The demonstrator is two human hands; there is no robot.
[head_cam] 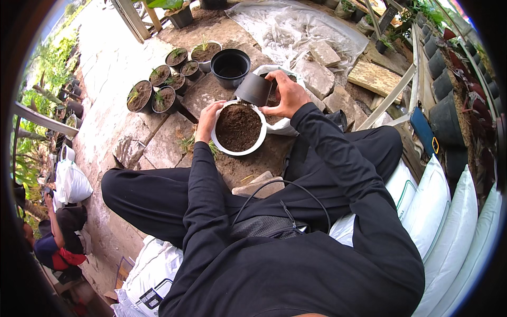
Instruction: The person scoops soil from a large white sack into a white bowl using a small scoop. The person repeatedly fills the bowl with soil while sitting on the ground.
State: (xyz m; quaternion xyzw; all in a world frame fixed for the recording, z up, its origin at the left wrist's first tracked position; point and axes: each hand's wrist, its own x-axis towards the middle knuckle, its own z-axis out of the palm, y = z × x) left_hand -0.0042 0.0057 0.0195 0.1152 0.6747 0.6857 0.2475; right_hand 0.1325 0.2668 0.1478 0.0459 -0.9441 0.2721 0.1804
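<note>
A white plastic pot (258,147) filled with dark soil (239,127) stands on the ground in front of me. My left hand (208,120) rests against its left rim. In my right hand (286,94) is a small black plant pot (254,89), tipped mouth-down over the far right edge of the white pot. A little soil shows at the black pot's lower lip. Behind the hands sits a larger black pot (230,63), with a dark inside. An open white sack of soil (286,126) lies just right of the white pot, partly hidden by my right hand.
Several potted seedlings (166,95) cluster at the far left. Broken concrete blocks (315,75) and plastic sheeting (293,23) lie beyond the sack. White filled sacks (427,206) line my right side. A blue phone (423,127) leans by the wooden frame. Another person (59,237) sits at far left.
</note>
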